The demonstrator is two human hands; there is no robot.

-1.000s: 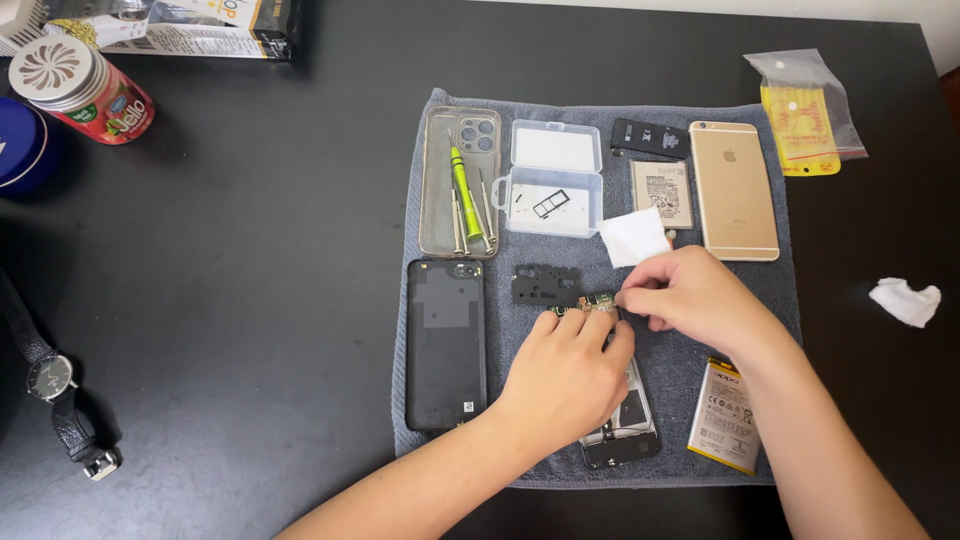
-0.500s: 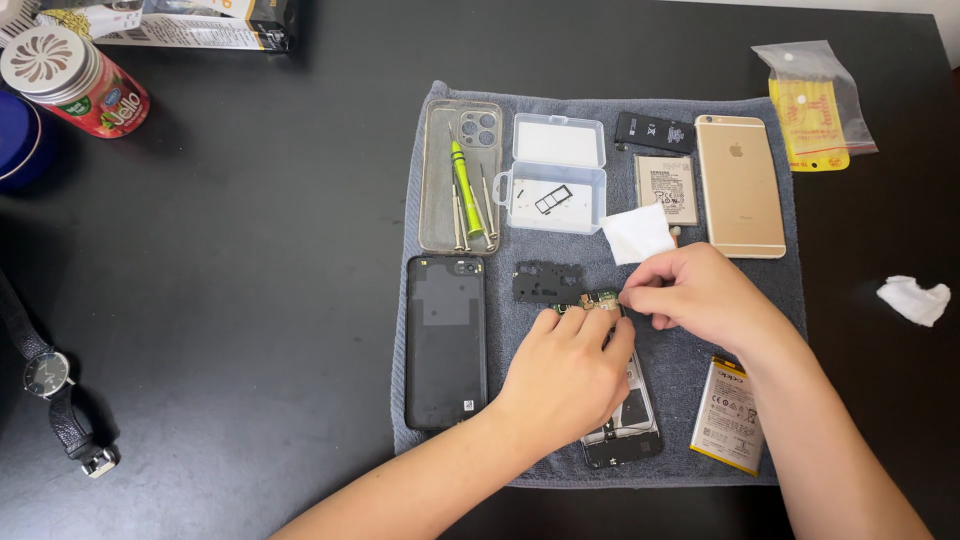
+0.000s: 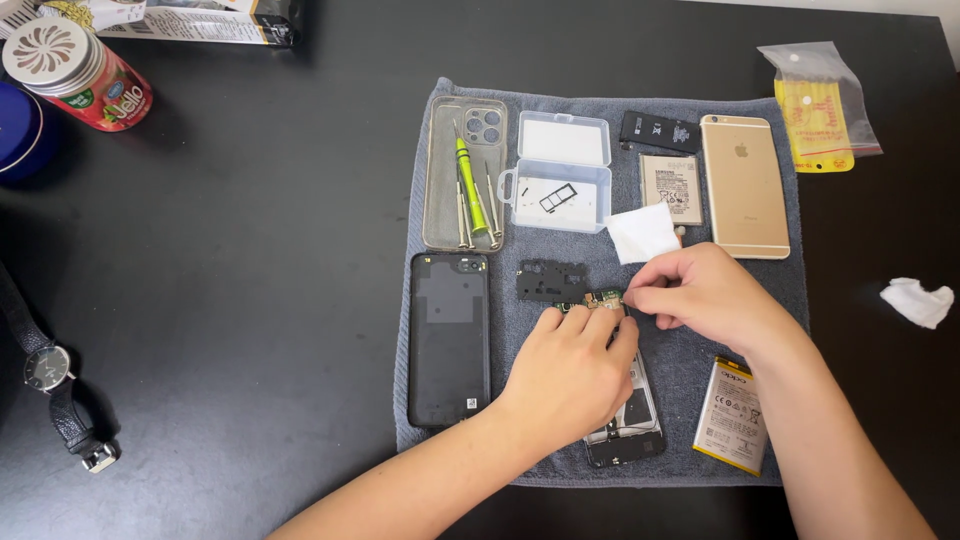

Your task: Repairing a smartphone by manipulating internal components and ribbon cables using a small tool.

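Observation:
On a grey towel [image 3: 560,110] lies an opened phone body [image 3: 630,425], mostly covered by my left hand [image 3: 570,375], which presses down on it. My right hand [image 3: 700,295] pinches at a small green circuit board [image 3: 603,298] at the phone's top end with its fingertips. A black plastic cover piece [image 3: 552,281] lies just left of the board. A black phone back panel [image 3: 449,335] lies left of my left hand. A white square wipe [image 3: 642,232] sits just above my right hand.
The towel also carries a clear phone case holding screwdrivers [image 3: 466,175], a clear plastic box [image 3: 558,170], a gold phone [image 3: 744,185], and three batteries [image 3: 733,415]. Off the towel: a wristwatch [image 3: 55,390], a red tin [image 3: 75,70], a crumpled tissue [image 3: 918,300], a plastic bag [image 3: 815,105].
Both hands stay at the phone's top end; the fingers shift only slightly at the small board. The view has drifted a little.

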